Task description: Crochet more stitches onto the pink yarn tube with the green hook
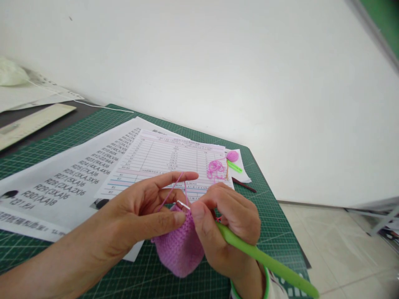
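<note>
My left hand pinches the top edge of a pink crocheted piece, with pink yarn running over its raised forefinger. My right hand grips a crochet hook with a light green handle. The hook's metal tip sits at the rim of the pink piece, between the two hands. Both hands hover just above a green cutting mat.
Printed sheets and a table form lie on the mat. Behind them are a loose tangle of pink yarn, a small pink ball, a green tool and a dark stick. A white wall rises behind; tiled floor shows at right.
</note>
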The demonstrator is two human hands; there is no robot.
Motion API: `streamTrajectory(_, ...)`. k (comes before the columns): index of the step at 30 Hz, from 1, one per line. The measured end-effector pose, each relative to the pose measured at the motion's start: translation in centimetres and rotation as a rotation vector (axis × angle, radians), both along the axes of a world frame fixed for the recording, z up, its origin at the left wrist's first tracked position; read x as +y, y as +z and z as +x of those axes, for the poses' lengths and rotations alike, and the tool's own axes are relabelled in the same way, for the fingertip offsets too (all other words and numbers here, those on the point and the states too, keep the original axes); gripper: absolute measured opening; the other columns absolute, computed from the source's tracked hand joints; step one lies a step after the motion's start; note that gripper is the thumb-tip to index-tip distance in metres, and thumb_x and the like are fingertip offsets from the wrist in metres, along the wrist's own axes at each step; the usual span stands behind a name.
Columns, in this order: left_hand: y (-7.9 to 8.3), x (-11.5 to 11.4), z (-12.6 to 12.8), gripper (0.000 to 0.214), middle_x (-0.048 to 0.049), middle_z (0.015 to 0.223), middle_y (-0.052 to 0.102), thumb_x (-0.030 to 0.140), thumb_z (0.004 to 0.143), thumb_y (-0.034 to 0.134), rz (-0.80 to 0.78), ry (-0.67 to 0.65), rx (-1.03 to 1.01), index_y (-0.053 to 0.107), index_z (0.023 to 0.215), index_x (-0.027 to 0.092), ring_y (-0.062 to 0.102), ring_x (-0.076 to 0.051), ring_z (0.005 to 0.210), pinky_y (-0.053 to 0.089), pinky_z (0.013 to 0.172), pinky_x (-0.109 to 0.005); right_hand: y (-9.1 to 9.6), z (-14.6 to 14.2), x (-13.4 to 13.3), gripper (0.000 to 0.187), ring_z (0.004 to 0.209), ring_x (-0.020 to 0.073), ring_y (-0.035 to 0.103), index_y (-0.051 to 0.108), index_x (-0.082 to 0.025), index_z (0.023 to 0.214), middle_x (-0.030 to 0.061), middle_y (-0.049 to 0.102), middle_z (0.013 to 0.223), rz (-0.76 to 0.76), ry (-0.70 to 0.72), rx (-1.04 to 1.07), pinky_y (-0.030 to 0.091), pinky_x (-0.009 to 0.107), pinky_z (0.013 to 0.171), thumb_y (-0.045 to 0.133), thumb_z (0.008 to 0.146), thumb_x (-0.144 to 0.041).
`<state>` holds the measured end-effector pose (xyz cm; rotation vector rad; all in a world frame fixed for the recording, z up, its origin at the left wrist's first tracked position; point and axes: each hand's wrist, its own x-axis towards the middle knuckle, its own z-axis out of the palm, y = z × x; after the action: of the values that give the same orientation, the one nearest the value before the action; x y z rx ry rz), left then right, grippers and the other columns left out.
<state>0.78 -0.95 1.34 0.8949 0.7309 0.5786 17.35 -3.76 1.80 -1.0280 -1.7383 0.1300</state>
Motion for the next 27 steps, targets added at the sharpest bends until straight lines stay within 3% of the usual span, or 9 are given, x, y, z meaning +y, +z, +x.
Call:
streamTrajectory(9, 0.0, -0.4, 0.2, 0.064, -0.0012, 0.096, 0.073, 0.034, 0.079, 0.077, 0.021, 0.067, 0.047, 0.052, 0.138, 0.041, 0.066, -0.029, 0.108, 0.054, 0.074, -0.026, -0.3, -0.6, 0.2, 0.038, 0.044, 0.0031, 0.027, 0.028, -0.018, 0.058, -0.0086, 0.027, 0.052, -0.028, -0.033, 0.047, 0.024, 0.022, 0.045, 0.052, 0.088, -0.015)
streamTrajectory(18, 0.4, -0.3, 1.9, 0.071, -0.0005, 0.088, 0.076, 0.028, 0.067, 0.086, 0.121, 0.3, 0.08, 0.058, 0.132, 0.031, 0.071, -0.023, 0.084, 0.058, 0.066, -0.023, -1.6, -1.2, 1.0, 0.037, 0.05, 0.0095, 0.033, 0.034, -0.021, 0.059, -0.0054, 0.038, 0.052, 0.194, -0.249, -0.185, 0.025, 0.031, 0.051, 0.05, 0.091, -0.011)
streamTrajectory(21, 0.8, -0.6, 2.1, 0.076, 0.0022, 0.089, 0.076, 0.022, 0.063, 0.087, 0.155, 0.387, 0.105, 0.058, 0.132, 0.034, 0.07, -0.021, 0.081, 0.057, 0.061, -0.021, -2.1, -1.7, 1.4, 0.036, 0.05, 0.0111, 0.036, 0.036, -0.022, 0.061, -0.0045, 0.04, 0.051, 0.252, -0.322, -0.167, 0.026, 0.032, 0.053, 0.049, 0.093, -0.014)
streamTrajectory(27, 0.7, -0.5, 1.5, 0.061, 0.005, 0.073, 0.075, 0.024, 0.071, 0.083, -0.06, 0.354, -0.045, 0.063, 0.128, 0.031, 0.066, -0.013, 0.069, 0.056, 0.064, -0.017, -2.3, -1.6, 1.5, 0.034, 0.052, 0.0125, 0.04, 0.039, -0.022, 0.066, -0.0027, 0.043, 0.053, 0.338, -0.312, -0.147, 0.031, 0.031, 0.054, 0.041, 0.099, -0.026)
